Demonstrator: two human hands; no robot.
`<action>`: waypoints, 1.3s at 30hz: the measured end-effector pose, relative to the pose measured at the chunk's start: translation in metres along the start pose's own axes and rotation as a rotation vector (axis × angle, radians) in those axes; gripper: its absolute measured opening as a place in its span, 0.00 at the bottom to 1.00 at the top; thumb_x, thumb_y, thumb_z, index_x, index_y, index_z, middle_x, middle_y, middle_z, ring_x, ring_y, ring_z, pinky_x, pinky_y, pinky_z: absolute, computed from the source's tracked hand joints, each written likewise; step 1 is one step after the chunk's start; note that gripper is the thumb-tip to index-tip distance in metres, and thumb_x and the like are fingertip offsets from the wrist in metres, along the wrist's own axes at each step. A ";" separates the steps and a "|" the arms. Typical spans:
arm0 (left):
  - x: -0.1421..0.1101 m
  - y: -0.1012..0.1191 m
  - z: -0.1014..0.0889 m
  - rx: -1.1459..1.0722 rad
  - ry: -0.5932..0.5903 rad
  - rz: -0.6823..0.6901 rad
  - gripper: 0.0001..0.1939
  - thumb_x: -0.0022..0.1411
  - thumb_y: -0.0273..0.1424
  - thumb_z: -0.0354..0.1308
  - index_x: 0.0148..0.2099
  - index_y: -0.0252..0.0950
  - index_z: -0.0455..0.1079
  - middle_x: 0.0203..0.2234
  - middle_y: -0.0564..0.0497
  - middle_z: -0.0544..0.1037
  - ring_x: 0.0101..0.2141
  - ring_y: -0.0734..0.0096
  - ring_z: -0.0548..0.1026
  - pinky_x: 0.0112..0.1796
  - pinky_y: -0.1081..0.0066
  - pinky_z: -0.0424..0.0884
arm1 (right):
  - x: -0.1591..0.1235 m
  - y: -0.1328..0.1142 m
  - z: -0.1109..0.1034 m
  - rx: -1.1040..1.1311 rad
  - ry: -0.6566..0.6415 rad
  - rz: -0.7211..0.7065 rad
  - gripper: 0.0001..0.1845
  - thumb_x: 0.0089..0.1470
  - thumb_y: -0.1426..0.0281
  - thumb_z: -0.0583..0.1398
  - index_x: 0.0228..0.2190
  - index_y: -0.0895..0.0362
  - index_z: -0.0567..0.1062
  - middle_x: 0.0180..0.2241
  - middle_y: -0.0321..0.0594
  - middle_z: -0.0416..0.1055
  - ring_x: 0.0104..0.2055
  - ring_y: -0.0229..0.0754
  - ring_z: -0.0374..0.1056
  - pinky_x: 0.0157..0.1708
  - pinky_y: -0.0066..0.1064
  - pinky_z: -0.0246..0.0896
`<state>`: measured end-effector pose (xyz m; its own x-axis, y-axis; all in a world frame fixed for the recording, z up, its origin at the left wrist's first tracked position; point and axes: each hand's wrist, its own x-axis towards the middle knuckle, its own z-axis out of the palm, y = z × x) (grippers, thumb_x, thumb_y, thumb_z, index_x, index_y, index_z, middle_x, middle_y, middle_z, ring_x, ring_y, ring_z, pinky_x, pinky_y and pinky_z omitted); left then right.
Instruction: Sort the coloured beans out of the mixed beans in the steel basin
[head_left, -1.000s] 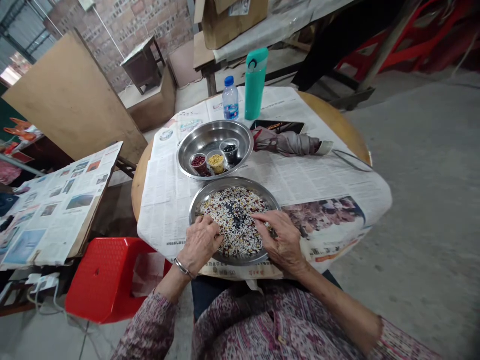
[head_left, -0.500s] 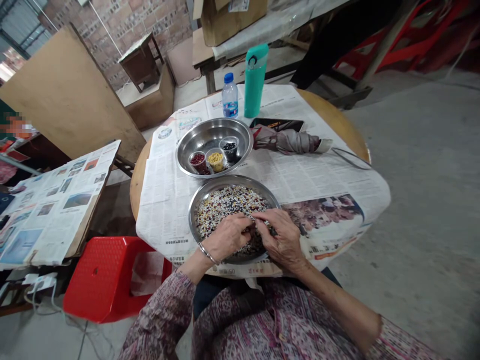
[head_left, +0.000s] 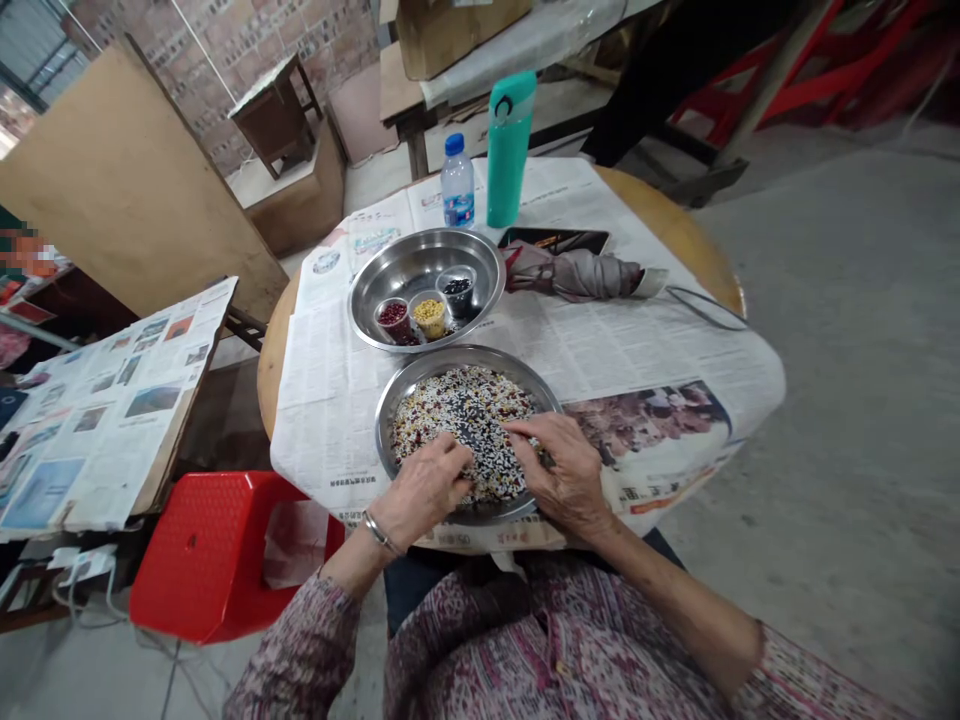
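A steel pan [head_left: 391, 400] full of mixed beans [head_left: 465, 420] sits on the newspaper-covered round table [head_left: 675, 240] right in front of me. My left hand [head_left: 421, 490] rests at the pan's near left, its fingers curled and pinched into the beans. On the pan's right side my right hand [head_left: 559, 465] lies with its fingers bent down onto the beans. Behind it a second steel pan [head_left: 420, 260] holds three small cups: red beans [head_left: 393, 315], yellow beans [head_left: 429, 310] and black beans [head_left: 457, 288].
A water bottle [head_left: 457, 185], a teal flask [head_left: 508, 145], a phone [head_left: 555, 240] and a folded umbrella [head_left: 585, 275] lie at the table's far side. A red plastic stool [head_left: 217, 550] stands at my left, next to a newspaper-covered board [head_left: 105, 400].
My left hand reached to the middle of the pan beside the right hand, then drew back to the near left edge. The right hand has barely moved.
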<state>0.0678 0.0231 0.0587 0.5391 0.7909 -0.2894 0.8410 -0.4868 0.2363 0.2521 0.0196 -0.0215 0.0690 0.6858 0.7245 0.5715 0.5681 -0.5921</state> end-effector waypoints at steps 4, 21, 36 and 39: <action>0.027 0.013 0.013 0.006 0.075 0.205 0.15 0.64 0.29 0.57 0.53 0.37 0.64 0.52 0.46 0.66 0.49 0.63 0.69 0.49 0.64 0.73 | -0.002 0.001 0.000 0.020 0.004 0.031 0.11 0.58 0.76 0.57 0.42 0.53 0.75 0.35 0.41 0.77 0.37 0.44 0.71 0.42 0.40 0.65; 0.033 -0.037 -0.006 0.174 0.336 -0.198 0.18 0.66 0.40 0.57 0.55 0.39 0.66 0.53 0.43 0.67 0.52 0.55 0.65 0.51 0.58 0.70 | 0.000 -0.001 0.000 0.058 0.013 0.057 0.13 0.57 0.78 0.58 0.42 0.54 0.74 0.37 0.41 0.77 0.39 0.44 0.72 0.43 0.40 0.65; 0.076 0.012 0.006 -0.073 0.332 0.133 0.15 0.66 0.27 0.52 0.54 0.40 0.67 0.53 0.46 0.69 0.53 0.61 0.66 0.54 0.60 0.67 | -0.002 0.000 0.003 0.068 0.034 0.104 0.11 0.60 0.75 0.56 0.42 0.53 0.75 0.37 0.42 0.76 0.40 0.45 0.72 0.44 0.40 0.66; 0.088 0.012 -0.004 0.051 0.324 0.006 0.25 0.59 0.36 0.62 0.58 0.40 0.64 0.59 0.43 0.63 0.56 0.50 0.62 0.53 0.51 0.67 | -0.002 -0.001 0.002 0.080 0.045 0.128 0.12 0.61 0.73 0.55 0.43 0.53 0.75 0.38 0.43 0.76 0.41 0.45 0.72 0.44 0.40 0.66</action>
<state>0.1251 0.0889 0.0396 0.5082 0.8609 0.0241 0.8435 -0.5032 0.1878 0.2496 0.0190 -0.0234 0.1741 0.7349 0.6555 0.4889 0.5133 -0.7053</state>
